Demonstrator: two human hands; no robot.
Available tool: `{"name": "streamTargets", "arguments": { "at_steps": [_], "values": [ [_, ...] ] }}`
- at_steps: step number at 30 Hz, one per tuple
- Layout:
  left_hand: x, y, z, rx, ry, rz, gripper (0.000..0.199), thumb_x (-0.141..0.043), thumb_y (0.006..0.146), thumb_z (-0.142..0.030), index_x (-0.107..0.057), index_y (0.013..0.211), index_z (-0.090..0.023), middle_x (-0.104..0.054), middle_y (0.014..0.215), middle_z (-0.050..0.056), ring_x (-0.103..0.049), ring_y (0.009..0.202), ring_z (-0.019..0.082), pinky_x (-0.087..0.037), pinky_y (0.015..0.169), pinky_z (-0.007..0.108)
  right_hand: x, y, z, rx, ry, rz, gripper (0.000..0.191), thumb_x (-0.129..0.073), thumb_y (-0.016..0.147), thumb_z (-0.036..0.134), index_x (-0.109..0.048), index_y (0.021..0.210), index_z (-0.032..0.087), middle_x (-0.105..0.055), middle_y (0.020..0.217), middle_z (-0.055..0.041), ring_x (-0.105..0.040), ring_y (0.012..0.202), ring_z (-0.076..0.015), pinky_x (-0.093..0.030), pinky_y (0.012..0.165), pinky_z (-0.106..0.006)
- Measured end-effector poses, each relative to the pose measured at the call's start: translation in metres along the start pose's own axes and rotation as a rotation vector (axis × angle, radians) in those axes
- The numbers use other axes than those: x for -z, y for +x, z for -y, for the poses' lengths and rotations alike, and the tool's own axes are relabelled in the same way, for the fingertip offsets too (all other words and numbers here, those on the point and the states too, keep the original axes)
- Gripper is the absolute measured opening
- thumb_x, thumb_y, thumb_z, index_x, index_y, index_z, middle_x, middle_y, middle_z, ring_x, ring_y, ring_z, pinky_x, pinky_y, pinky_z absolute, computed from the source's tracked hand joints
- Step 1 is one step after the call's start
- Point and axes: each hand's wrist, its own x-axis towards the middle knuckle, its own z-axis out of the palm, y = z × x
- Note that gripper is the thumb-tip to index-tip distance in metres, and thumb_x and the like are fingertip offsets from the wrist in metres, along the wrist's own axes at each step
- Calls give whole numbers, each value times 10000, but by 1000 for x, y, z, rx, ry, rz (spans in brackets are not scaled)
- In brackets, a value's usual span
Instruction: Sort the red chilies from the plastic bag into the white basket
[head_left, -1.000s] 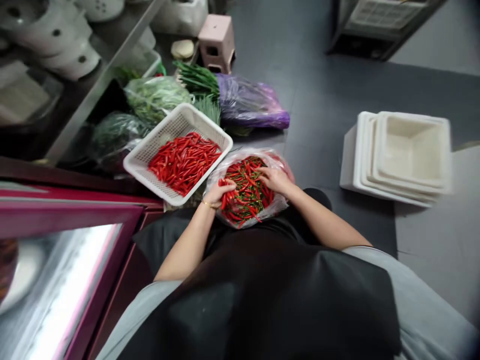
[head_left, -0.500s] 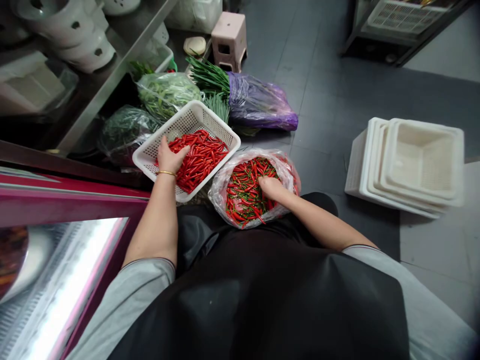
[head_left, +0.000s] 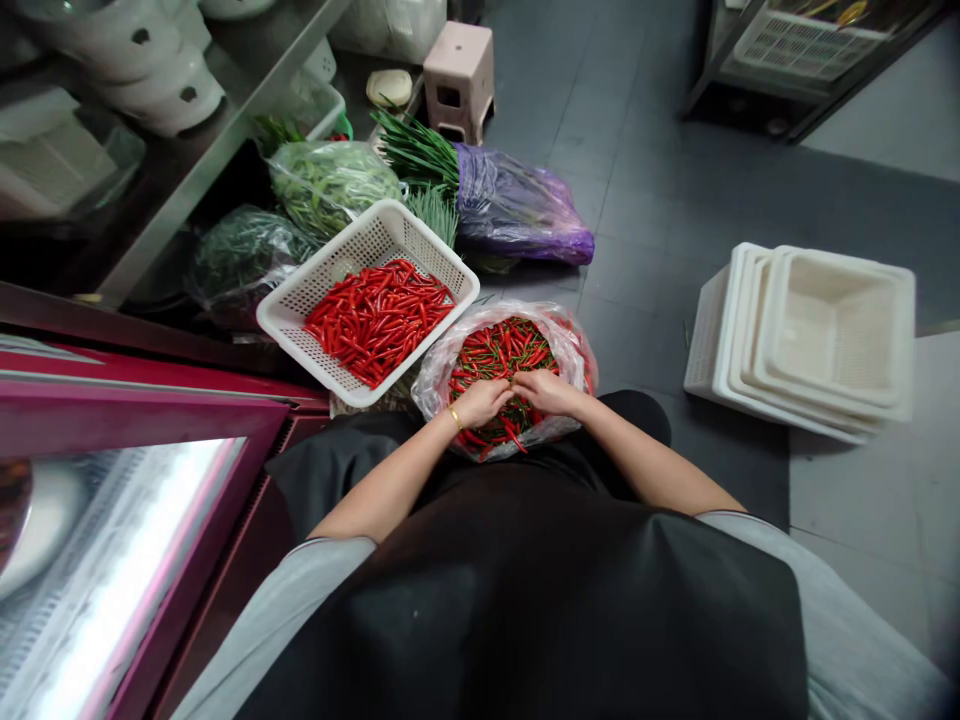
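My left hand [head_left: 481, 404], with a gold bracelet at the wrist, and my right hand [head_left: 546, 391] meet fingertip to fingertip. Both are pinched closed over a clear plastic bag [head_left: 430, 385] of red chili peppers [head_left: 517, 340] with green stems. Whatever sits between the fingertips is too small and covered to make out. Left of the bag, a white perforated basket [head_left: 296, 325] stands tilted toward me. Inside it lies a heap of red chili peppers [head_left: 379, 318], with few or no green stems showing. Neither hand touches this basket.
Behind the basket are bags of leafy greens [head_left: 334, 185] and long green stalks in a purple bag [head_left: 517, 205]. A pink stool [head_left: 459, 80] stands farther back. Nested white baskets [head_left: 806, 340] are at the right. A lit red-framed cabinet [head_left: 247, 480] borders the left.
My left hand has left the chilies in the white basket and moved right to the bag. My right hand has shifted slightly, its fingertips now meeting the left hand's.
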Motion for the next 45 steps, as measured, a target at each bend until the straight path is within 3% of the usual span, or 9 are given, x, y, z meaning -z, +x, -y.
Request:
{"name": "streamTargets", "arguments": {
  "at_steps": [4,8,12,16,20,27,35,40,45],
  "values": [
    [16,-45,-19,-11,-605,331,364,-466,904,-498,-561,818,-157,-425,504,-45,-469,443,109,-441,517,258,-18,-22,4,157,415,133,423,-258,996,499,-510,891,176,-390,517,84,-406,443,-97,-385,521,-230],
    [41,-54,-19,-21,-872,54,358,-553,844,-516,-555,834,-158,-391,518,-54,-415,426,95,-391,453,239,-11,-17,-2,151,-49,-25,346,-411,966,446,-576,1052,154,-605,827,-54,-574,759,-165,-449,722,-304],
    [49,-30,7,41,-433,-301,206,-630,794,-350,-551,750,-166,-428,553,-49,-386,473,82,-380,515,232,-10,5,-16,38,-694,-53,310,-537,906,365,-656,1071,131,-596,1073,-167,-531,1005,-270,-403,827,-368],
    [17,-4,22,-103,159,-309,120,-535,843,-220,-635,815,-161,-635,834,63,-575,810,179,-456,816,332,-15,20,-22,-38,-847,38,321,-404,960,259,-690,953,114,-629,979,-164,-554,934,-253,-392,778,-341],
    [-10,3,15,-140,198,-237,112,-517,854,-210,-607,906,-166,-635,901,87,-585,888,210,-449,860,362,1,15,-14,9,-601,1,355,-431,965,353,-678,900,107,-648,891,-129,-572,804,-190,-393,723,-287],
    [9,-26,-1,73,-830,95,378,-500,869,-565,-446,787,-200,-267,536,-90,-224,396,56,-234,391,194,2,14,0,146,290,34,537,-339,953,554,-635,840,121,-638,706,-28,-554,607,-119,-434,613,-243],
    [23,-22,7,108,-956,-334,394,-724,718,-499,-492,823,-198,-331,495,-105,-251,373,32,-201,360,174,-4,84,11,-155,-722,61,527,-476,883,592,-692,1010,128,-698,1030,-180,-660,940,-276,-487,769,-325],
    [37,-15,32,364,-947,-435,366,-771,667,-440,-535,699,-162,-335,412,-94,-292,339,36,-244,341,191,6,119,11,-279,-840,-15,473,-442,939,447,-643,1139,69,-626,1199,-255,-661,989,-313,-508,778,-371],
    [20,3,33,523,-1113,-346,376,-770,693,-434,-548,780,-143,-307,440,-114,-244,334,11,-155,347,153,6,90,4,-198,-778,25,408,-363,971,341,-655,1084,80,-702,1009,-210,-665,951,-301,-494,800,-371]
  ]
}}
